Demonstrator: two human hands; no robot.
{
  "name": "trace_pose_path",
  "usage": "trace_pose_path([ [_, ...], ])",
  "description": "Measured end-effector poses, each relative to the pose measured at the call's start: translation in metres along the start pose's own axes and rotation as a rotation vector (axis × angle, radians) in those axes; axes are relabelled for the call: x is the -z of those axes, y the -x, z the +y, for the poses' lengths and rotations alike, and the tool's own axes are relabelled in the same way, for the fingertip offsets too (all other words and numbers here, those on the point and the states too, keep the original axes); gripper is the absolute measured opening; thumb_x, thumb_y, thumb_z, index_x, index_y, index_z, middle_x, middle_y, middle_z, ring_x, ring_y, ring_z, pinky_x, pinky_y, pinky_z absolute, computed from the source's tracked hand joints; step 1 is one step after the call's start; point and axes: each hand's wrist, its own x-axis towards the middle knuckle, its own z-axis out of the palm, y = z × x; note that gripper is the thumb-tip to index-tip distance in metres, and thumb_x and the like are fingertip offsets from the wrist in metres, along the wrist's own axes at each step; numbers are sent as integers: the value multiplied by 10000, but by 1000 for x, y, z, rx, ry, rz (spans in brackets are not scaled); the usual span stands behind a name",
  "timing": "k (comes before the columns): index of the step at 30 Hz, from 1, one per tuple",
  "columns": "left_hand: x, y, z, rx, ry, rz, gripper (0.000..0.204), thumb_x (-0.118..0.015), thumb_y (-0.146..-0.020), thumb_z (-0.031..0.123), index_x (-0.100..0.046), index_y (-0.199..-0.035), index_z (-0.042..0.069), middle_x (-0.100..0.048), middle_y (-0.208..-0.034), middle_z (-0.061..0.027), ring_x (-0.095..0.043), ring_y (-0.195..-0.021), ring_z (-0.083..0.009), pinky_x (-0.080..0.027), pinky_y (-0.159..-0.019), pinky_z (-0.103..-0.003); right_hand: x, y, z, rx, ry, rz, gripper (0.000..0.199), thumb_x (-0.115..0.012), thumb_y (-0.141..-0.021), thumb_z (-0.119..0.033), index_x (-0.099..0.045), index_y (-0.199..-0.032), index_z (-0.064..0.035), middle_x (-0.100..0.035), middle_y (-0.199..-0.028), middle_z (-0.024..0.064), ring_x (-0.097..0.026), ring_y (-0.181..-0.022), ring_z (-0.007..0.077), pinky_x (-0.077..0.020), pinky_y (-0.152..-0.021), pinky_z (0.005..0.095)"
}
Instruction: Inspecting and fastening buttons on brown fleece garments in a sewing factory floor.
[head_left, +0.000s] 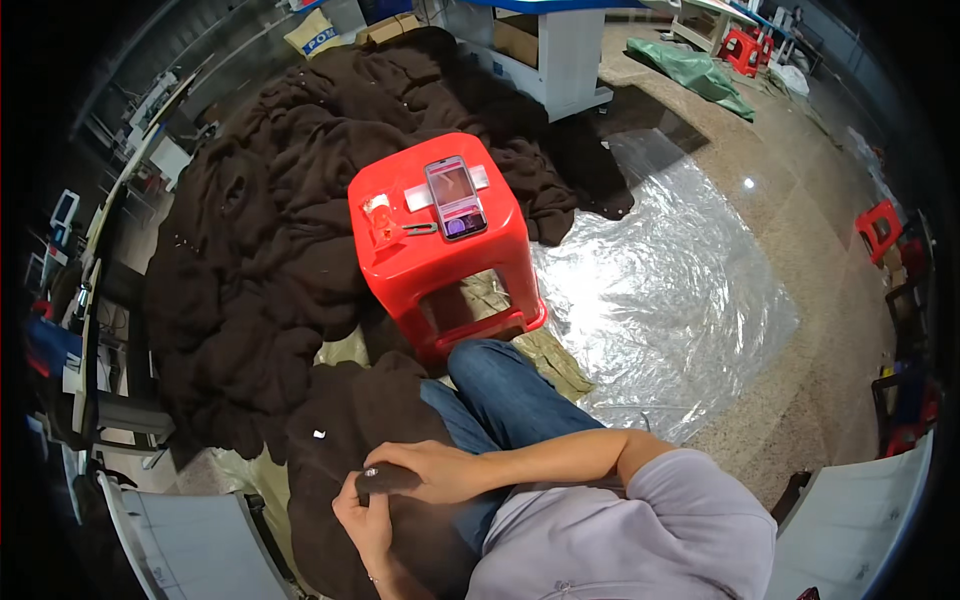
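Over my lap lies a dark brown fleecy cloth [345, 420] with a small white tag on it. My left hand [364, 518] pinches a fold of this cloth from the near side. From the right, my right hand [442, 473] grips the same fold, its fingers bent over the top. Between the fingertips of both hands a small pale, shiny spot shows on the raised cloth; it is too small to name. Part of the fold is hidden under the fingers.
A red plastic stool [425, 262] stands ahead, bearing a phone [455, 197], dark-handled snips [420, 229] and a small red packet [383, 232]. A large heap of brown cloth [250, 220] spreads left. Clear plastic sheeting [680, 290] covers floor to the right. Pale panels [860, 530] flank me.
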Motion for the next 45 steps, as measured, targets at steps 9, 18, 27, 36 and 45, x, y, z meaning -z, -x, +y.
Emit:
trace_pose_path([
  [9,37,-7,-106,-95,-680,14,148,-694,-661,47,-670,-802,85,-667,-744,-117,-648,-764,-340,-502,-743,-402,135,71,-95,231,363,273,348,-645,-722,52,-669,-1067,8,-710,-1033,149,-714,-822,292,-561,-716,348],
  [18,141,56,36,-189,-404,470,307,-745,-637,83,-624,-913,27,-590,-825,-18,-521,-761,-148,-406,-686,-268,237,187,-150,403,55,1721,230,-611,-1005,-245,-617,-1063,-22,-668,-902,72,-646,-699,148,-543,-610,266],
  [27,26,7,-69,4,-455,-156,313,-673,-700,19,-629,-1009,43,-664,-973,-143,-660,-934,-348,-522,-822,-375,315,236,-32,-445,190,935,152,-613,-942,-58,-670,-1080,-34,-661,-977,-14,-604,-908,86,-487,-820,249],
  [36,24,58,-168,91,-422,187,172,-741,-777,-25,-680,-936,0,-685,-878,-61,-651,-828,-200,-507,-778,-299,272,261,41,-849,107,596,244,-740,-818,-40,-687,-1052,4,-668,-921,5,-608,-848,106,-486,-801,267],
  [45,56,69,-134,511,77,319,113,-795,-832,43,-695,-846,-8,-599,-744,63,-514,-677,-32,-424,-602,-198,301,262,54,-417,323,1227,153,-662,-952,-130,-668,-1021,6,-638,-920,5,-567,-851,97,-482,-782,266],
])
